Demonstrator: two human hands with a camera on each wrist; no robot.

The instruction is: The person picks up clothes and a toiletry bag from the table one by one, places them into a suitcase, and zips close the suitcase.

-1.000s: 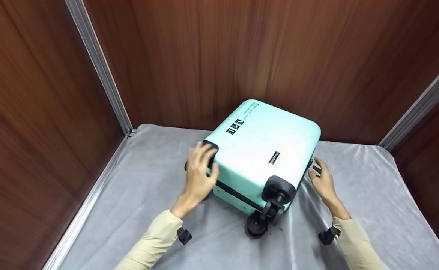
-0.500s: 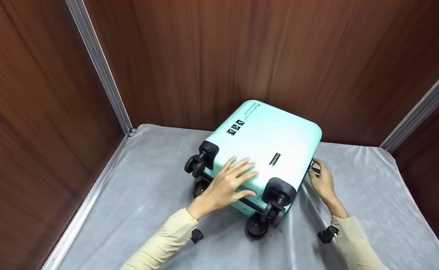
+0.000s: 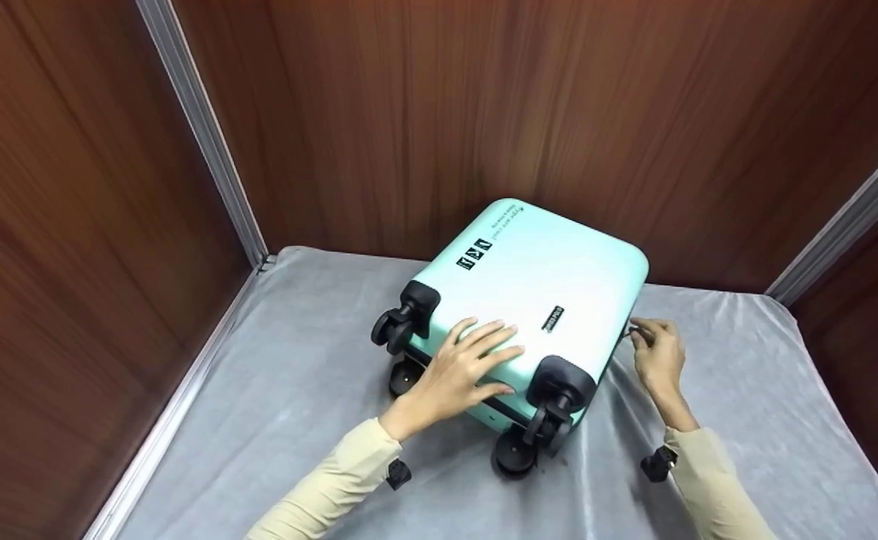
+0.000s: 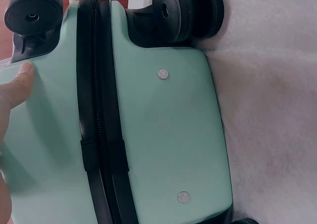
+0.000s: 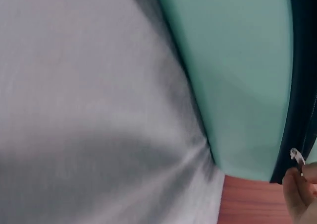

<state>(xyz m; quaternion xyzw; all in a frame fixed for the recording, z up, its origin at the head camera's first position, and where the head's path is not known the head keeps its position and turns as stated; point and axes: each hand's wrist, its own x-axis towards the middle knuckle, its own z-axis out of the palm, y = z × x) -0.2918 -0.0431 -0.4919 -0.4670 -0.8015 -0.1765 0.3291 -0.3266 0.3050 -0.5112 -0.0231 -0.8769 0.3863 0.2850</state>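
Note:
A mint-green hard-shell suitcase (image 3: 521, 285) lies flat, its wheeled end towards me. My left hand (image 3: 454, 375) rests on its top shell near the wheeled edge, fingers spread. In the left wrist view, the black zipper (image 4: 99, 100) runs along that end between the two shells, its teeth meshed. Beside the suitcase's right side, my right hand (image 3: 660, 356) pinches a small metal zipper pull (image 5: 296, 155) between thumb and fingers. The right wrist view shows the pull at the black zipper band (image 5: 299, 75), partly covered by the fingertips.
Black wheels (image 3: 394, 330) jut from the near corners. Grey cloth (image 3: 296, 390) covers the surface under the suitcase, wrinkled to its right. Brown wood-grain panels (image 3: 379, 127) with metal corner strips (image 3: 206, 127) stand behind and at both sides.
My left hand has moved right from the left wheel corner onto the top shell and settled there. My right hand has shifted slightly outward, to the right, at the zipper. The suitcase has hardly moved.

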